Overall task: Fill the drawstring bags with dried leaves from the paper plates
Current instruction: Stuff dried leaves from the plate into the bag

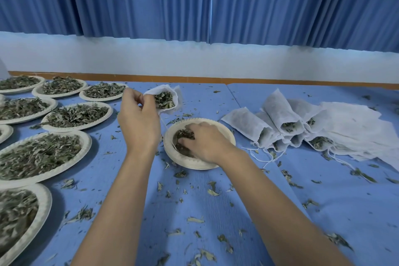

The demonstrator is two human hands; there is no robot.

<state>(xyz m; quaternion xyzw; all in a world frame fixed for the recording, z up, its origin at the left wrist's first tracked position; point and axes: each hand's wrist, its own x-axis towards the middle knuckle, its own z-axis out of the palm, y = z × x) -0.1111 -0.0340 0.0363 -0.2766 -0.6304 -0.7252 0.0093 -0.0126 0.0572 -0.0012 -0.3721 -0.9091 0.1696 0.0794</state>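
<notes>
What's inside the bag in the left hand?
Dried leaves show in the open mouth of the bag, which the left hand pinches. The cloth hides how full it is.

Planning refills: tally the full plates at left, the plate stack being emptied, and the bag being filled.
Full paper plates, left side: 8 (one cut by the frame edge)
Plate stack where the right hand grips leaves: 1
Bag pinched by the left hand: 1
Total: 10

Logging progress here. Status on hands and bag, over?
Left hand pinches white fabric drawstring bag open, part full. Right hand gathers dried green leaves in round paper plate. Nothing blocking.
</notes>
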